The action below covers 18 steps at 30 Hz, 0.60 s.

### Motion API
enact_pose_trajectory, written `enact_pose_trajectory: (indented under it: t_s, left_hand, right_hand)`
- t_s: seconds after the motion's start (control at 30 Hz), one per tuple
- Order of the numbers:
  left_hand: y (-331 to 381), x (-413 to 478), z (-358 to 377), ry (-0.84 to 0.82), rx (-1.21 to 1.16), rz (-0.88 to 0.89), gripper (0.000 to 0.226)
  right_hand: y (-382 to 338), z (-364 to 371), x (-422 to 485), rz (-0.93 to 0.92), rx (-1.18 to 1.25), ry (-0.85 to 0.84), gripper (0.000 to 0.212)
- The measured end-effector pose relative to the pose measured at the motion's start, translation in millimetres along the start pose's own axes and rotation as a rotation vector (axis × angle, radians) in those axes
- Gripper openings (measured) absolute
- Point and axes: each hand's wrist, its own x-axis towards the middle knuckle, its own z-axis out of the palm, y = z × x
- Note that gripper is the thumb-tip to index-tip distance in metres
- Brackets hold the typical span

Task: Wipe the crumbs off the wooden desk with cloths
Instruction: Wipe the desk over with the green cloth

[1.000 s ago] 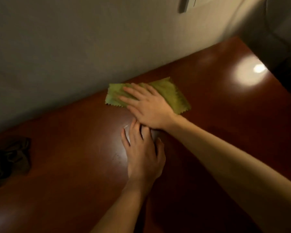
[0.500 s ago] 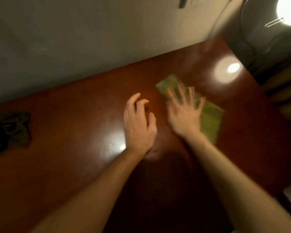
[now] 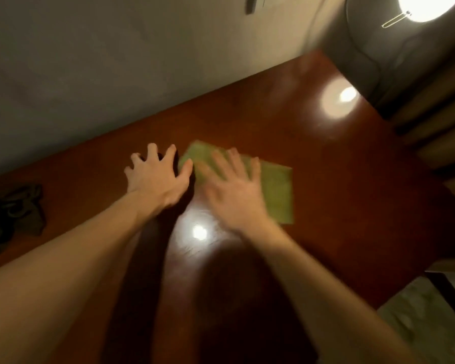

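Two cloths, two hands, one counter (image 3: 339, 179). Green cloth (image 3: 276, 190) flat at centre of counter, pinned under right hand (image 3: 237, 195), palm down, fingers (image 3: 233, 164) spread, blurred. Left hand (image 3: 158, 179) just at 9 o'clock of green cloth, palm down on bare wood, fingers (image 3: 151, 153) splayed, thumb touching cloth edge, holding nothing. Dark crumpled cloth (image 3: 13, 216) well apart at far 9 o'clock, untouched. Lamp (image 3: 428, 6) at 1 o'clock corner; two glare spots on wood. Crumbs not discernible. Versus half a second ago: green cloth and right hand shifted toward 9 o'clock, closer to left hand; left fingers more spread.
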Motion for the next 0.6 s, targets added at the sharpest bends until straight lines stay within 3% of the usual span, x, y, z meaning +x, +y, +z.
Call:
enact_pose_trajectory:
  t_s: [0.03,0.17,0.27,0.37,0.53,0.6]
  left_hand:
    - [5.4,1.4,-0.6,-0.014,0.029,-0.006,0.083]
    - [17.7,-4.0,20.1,-0.03,0.154,-0.002,0.096]
    - [18.4,-3.3,33.6,-0.011,0.129,-0.037,0.095]
    - [18.3,-4.7,36.1,-0.009,0.087,-0.044,0.095]
    - [20.3,3.5,27.7,-0.154,0.142,-0.103,0.1]
    - [23.2,6.4,20.4,-0.234,0.166,-0.125,0.102]
  right_hand:
    - [37.0,-6.4,1.4,0.073,0.003,0.034,0.058]
    - [224.2,-44.7,-20.9,0.69,0.016,-0.018,0.056]
    - [247.1,-45.7,-39.5,0.848,0.0,-0.01,0.057]
    - [197.2,-35.3,-20.0,0.702,-0.025,0.026,0.059]
    - [52.3,-8.8,21.7,0.135,0.005,-0.063,0.056]
    - [42.7,-8.1,37.1,-0.004,0.044,-0.083,0.055]
